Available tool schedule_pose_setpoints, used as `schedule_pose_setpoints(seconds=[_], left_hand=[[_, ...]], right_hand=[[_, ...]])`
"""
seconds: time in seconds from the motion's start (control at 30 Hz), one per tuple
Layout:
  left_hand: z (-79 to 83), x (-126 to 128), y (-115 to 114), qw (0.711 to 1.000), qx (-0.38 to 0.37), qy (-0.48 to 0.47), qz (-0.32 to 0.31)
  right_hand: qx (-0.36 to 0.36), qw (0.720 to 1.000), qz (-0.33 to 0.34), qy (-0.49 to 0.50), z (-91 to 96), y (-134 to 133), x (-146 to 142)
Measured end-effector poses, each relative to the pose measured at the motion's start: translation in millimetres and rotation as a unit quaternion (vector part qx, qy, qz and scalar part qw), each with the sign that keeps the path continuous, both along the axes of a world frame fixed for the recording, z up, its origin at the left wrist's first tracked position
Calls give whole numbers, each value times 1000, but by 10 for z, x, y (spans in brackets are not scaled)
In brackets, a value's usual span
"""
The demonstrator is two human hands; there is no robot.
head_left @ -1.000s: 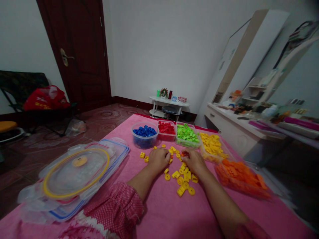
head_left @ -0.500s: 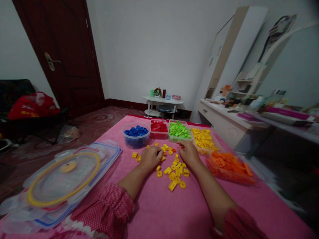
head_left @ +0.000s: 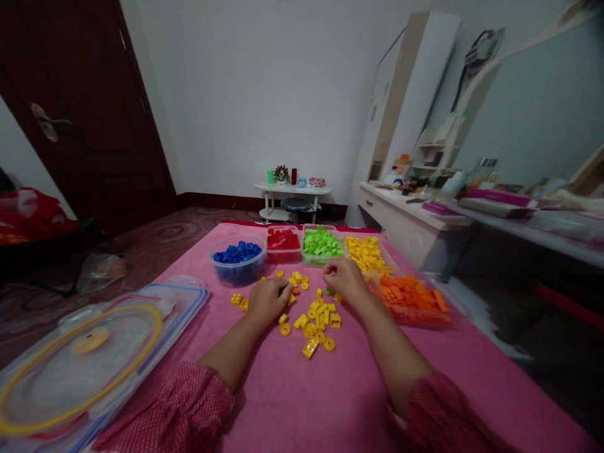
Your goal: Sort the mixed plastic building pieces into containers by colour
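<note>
My left hand [head_left: 268, 302] rests on the pink cloth with its fingers curled inward, among loose yellow toy bricks [head_left: 236, 299]. Whatever its fingers may hold is hidden. Just in front of the green brick box [head_left: 322, 259], my right hand [head_left: 346, 280] has thumb and fingers pinched together, and I cannot make out what is between them. A small green brick [head_left: 329, 291] lies just below those fingertips. Between my forearms spreads a pile of yellow bricks [head_left: 321, 316] and yellow wheel-like rings [head_left: 329, 344]. One orange piece [head_left: 296, 290] shows beside my left hand.
Along the far side stand a round tub of blue bricks [head_left: 236, 272], a red brick box [head_left: 283, 256] and a yellow brick box [head_left: 389, 259]. An orange brick box [head_left: 415, 314] is at right. Stacked clear lids [head_left: 117, 371] cover the table's left side.
The view has turned right, so everything sits further left. An orange piece near my right fingertips no longer shows, and a green brick now shows below them. My left hand stays among the yellow bricks.
</note>
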State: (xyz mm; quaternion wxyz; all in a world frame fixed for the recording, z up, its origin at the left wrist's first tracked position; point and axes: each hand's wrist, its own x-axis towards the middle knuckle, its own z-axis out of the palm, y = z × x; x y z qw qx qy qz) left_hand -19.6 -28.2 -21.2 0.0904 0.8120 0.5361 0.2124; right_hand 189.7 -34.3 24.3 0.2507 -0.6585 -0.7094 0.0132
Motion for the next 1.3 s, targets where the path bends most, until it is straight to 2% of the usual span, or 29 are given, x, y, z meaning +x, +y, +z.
schedule_pose_setpoints(seconds=[0.1, 0.17, 0.23, 0.3, 0.37, 0.5, 0.57, 0.73, 0.9, 1.0, 1.13, 1.23, 1.3], left_hand=[[-14, -9, 3, 1000, 3, 7, 2], [-18, -15, 0, 1000, 10, 1, -4], [-18, -19, -5, 1000, 18, -4, -8], [-17, -17, -9, 1000, 21, -5, -6], [-17, -12, -10, 1000, 20, -13, -7], [-17, -11, 19, 997, 27, -67, -16], [-4, -33, 54, 994, 43, -102, 3], [44, -155, 166, 982, 94, -138, 83], [19, -226, 240, 987, 79, -108, 90], [18, -196, 241, 987, 88, -119, 63], [87, -79, 178, 978, 89, -186, -5], [161, 33, 87, 966, 10, -252, -51], [207, 93, 18, 959, -44, -262, -97]], right_hand=[[28, 998, -48, -6, 389, -180, 368], [30, 993, -110, -35, 604, -314, 631], [-10, 982, -178, -66, 741, -423, 821], [-49, 969, -225, -87, 791, -476, 882], [-62, 968, -225, -95, 762, -467, 802], [-118, 980, -102, -121, 529, -356, 397], [-155, 976, -71, -134, 379, -320, 199], [-182, 968, -82, -152, 144, -312, -36], [-173, 971, -77, -147, 89, -270, -5], [-157, 979, -50, -121, 69, -239, 26], [-130, 988, -9, -81, 53, -210, 7], [-102, 994, 31, -37, 35, -184, -41], [-83, 994, 65, 19, 13, -166, -75]])
